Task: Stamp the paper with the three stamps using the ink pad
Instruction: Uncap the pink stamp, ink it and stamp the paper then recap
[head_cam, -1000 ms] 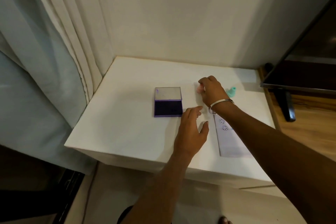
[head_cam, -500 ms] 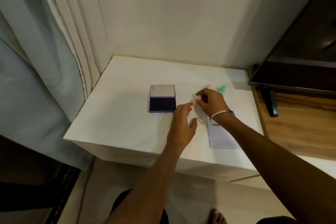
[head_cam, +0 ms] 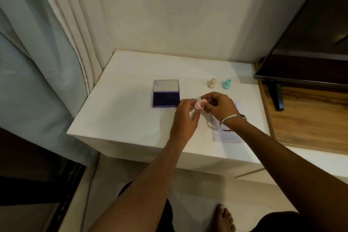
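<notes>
A small pink stamp is held between both hands just right of the ink pad. My left hand pinches its left end and my right hand, with a metal bangle at the wrist, grips its right end. The purple ink pad lies open, its clear lid folded back. A cream stamp and a teal stamp stand upright behind my hands. The pale paper lies under my right forearm, mostly hidden, with one purple mark showing by my wrist.
All of it rests on a white block-shaped table in a corner against the wall. Curtains hang at the left. A dark TV screen on a stand rises over a wooden surface to the right. A bare foot shows below.
My right hand lifted the pink stamp from the back of the table and brought it toward me. My left hand rose from the table and took hold of it too.
</notes>
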